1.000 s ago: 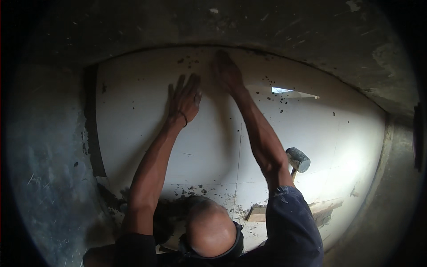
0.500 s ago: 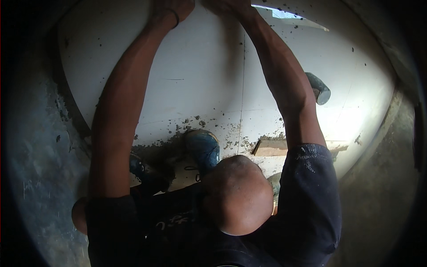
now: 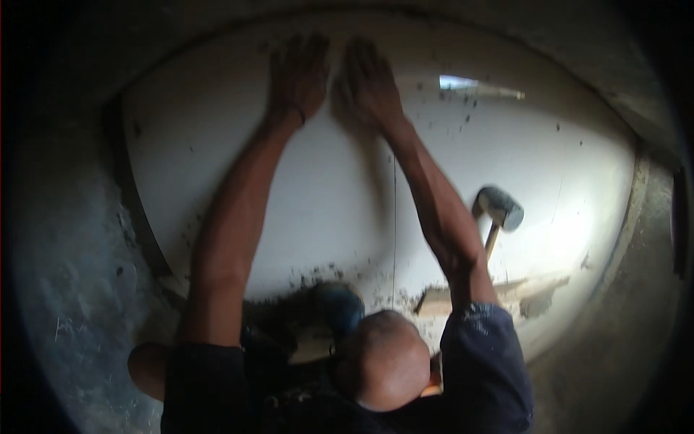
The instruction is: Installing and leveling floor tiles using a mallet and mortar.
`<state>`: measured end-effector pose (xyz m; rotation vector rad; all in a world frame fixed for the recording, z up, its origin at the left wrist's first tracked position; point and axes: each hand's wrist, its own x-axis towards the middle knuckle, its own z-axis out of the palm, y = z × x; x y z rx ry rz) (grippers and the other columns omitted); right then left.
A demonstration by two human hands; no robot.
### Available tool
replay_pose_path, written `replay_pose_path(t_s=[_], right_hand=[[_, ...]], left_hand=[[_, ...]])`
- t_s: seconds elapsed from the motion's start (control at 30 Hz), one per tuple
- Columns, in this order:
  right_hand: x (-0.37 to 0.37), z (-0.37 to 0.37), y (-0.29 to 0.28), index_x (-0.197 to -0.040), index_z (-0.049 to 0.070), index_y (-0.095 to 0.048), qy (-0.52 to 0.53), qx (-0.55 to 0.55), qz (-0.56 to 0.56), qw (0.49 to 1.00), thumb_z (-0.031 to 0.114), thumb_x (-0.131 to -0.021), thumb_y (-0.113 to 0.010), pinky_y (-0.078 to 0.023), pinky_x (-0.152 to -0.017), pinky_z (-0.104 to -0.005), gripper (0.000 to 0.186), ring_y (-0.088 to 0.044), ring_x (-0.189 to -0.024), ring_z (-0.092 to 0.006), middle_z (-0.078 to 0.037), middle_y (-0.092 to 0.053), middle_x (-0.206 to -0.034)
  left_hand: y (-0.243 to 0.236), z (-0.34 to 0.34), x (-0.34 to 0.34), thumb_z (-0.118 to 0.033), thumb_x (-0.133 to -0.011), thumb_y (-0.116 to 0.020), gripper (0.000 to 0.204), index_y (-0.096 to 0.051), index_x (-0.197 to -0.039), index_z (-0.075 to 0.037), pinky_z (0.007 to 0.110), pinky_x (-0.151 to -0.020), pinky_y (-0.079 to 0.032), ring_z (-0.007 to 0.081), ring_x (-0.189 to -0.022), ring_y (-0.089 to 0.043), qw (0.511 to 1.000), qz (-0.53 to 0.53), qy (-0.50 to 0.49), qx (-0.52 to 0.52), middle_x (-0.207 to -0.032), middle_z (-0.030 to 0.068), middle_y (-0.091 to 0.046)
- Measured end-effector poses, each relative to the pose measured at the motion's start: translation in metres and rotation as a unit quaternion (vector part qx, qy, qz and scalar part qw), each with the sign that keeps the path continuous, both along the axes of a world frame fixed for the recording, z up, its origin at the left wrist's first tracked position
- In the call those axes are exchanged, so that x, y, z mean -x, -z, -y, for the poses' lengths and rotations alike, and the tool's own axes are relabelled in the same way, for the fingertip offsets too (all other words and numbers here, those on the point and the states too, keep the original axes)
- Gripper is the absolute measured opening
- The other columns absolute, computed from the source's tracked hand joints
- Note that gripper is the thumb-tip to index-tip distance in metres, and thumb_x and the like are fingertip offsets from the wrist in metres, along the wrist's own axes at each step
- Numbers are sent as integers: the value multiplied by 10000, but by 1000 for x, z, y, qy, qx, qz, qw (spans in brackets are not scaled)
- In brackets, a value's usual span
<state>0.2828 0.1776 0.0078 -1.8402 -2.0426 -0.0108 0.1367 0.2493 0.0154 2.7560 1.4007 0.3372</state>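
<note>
Both arms reach far out over a large, glossy white tile [image 3: 318, 202]. My left hand [image 3: 300, 81], with a dark band at the wrist, lies palm down near the tile's far edge, fingers stretched out. Close beside it on the right, my right hand [image 3: 367, 85] is also flat on the surface, its fingers extended and a little blurred. Neither hand holds anything. A thin straight joint [image 3: 395, 217] runs from near my right hand toward my body. Right of my right forearm a rubber mallet [image 3: 499, 208] rests, dark-headed with a wooden handle partly hidden by the arm.
A short wooden board [image 3: 434, 300] lies near my right elbow. Mortar crumbs [image 3: 318, 276] are scattered by my blue shoe [image 3: 338, 307]. My bent knee [image 3: 390, 362] is close below. Grey rough wall or floor [image 3: 79, 275] borders the tile at the left, and a dark strip runs along the far side.
The view has tilted farther out, so both hands and the tile's far edge now show fully. The mallet, mostly hidden behind my right arm before, shows its head and part of its handle.
</note>
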Motion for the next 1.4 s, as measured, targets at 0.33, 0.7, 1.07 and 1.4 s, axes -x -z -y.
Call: replay_pose_path(t_s=[0.33,0.7,1.07,1.4], right_hand=[[-1,129,-98,-1118,-22,-671,203,-122,-348,907,155,-999,-565,-535,-824,-361,238,-678,-940,-276,-185,-700,-990],[49,-45,-40,-579,27,-461,139,-69,-573,804,319,-1081,-420,-288,-459,-285,582,-391,-531,-63,38,-447,-537],[46,-47,-33,-802,-37,-544,180,-54,-534,824,309,-1056,-455,-395,-561,-347,439,-433,-613,-152,-68,-502,-638],[-77,352,-88,-1389,-62,-382,491,114,88,859,193,-779,-835,-432,-1044,-456,802,-472,-1196,-439,-309,-487,-1274]], left_hand=[[9,-2,9,-165,-972,-499,462,-465,-1423,-73,518,-1179,-240,354,-1426,-345,996,53,36,56,-1503,142,-440],[25,-43,31,-94,-942,-493,451,-497,-1386,-15,444,-1168,-304,337,-1374,-427,989,74,127,9,-1434,187,-503],[9,-37,33,-122,-964,-469,467,-465,-1419,-19,438,-1191,-267,321,-1399,-399,989,75,104,68,-1472,175,-470],[24,-36,38,-94,-952,-472,445,-491,-1390,-20,441,-1183,-286,361,-1393,-391,978,162,103,82,-1463,200,-465]])
